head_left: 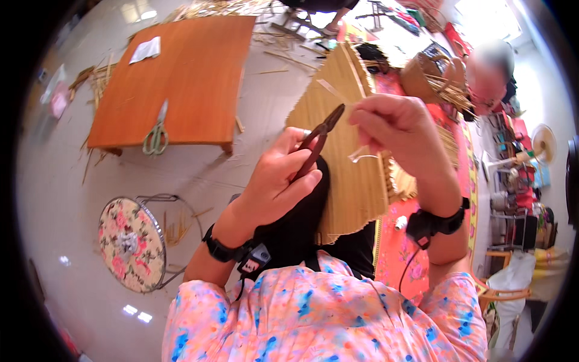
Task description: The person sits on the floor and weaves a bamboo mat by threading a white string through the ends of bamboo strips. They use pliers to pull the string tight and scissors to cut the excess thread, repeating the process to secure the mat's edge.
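A flat panel of slats (353, 187), tan with jagged edges, rests across my lap, tilted. My left hand (280, 178) is closed around the dark red handles of a pair of pliers (324, 131). The jaws point up and right, over the panel and close to my right fingers. My right hand (395, 123) is raised above the panel in a pinch. A thin pale strip (332, 90) runs toward its fingertips, and a curled pale end shows below them. The exact grip between the fingers is partly hidden.
At the left is a low orange table (193, 66) with scissors (157, 134) and a white cloth (145, 50). A stool with a floral seat (129, 244) lies below it. Another person sits at the right near a woven basket (419, 78). Cut strips litter the floor.
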The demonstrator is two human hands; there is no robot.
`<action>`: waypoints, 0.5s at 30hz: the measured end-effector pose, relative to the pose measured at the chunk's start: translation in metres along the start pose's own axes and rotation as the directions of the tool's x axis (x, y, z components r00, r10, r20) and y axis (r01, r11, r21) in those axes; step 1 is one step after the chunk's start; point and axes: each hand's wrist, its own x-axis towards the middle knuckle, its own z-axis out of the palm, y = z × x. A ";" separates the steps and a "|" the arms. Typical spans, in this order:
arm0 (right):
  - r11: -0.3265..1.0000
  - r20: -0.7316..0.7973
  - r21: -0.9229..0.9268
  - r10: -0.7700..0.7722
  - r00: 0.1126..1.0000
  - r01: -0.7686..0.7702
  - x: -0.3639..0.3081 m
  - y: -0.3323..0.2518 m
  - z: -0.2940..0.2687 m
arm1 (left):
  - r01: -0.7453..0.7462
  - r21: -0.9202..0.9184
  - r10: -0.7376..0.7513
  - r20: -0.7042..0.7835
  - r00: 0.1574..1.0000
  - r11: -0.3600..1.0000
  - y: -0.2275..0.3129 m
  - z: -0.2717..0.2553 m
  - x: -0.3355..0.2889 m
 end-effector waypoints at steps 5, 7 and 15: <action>0.998 -0.085 0.044 0.053 0.995 -0.050 -0.001 0.011 -0.017 | 0.200 0.426 -0.125 -0.198 0.972 0.882 -0.124 -0.061 -0.011; 0.992 -0.096 0.121 0.054 0.994 -0.043 -0.005 0.015 -0.022 | 0.435 0.652 -0.168 -0.431 0.886 0.621 -0.186 -0.093 -0.016; 0.989 -0.023 0.146 0.019 1.000 -0.016 0.005 0.007 -0.031 | 0.484 0.867 -0.126 -0.470 0.874 0.118 -0.287 -0.187 -0.040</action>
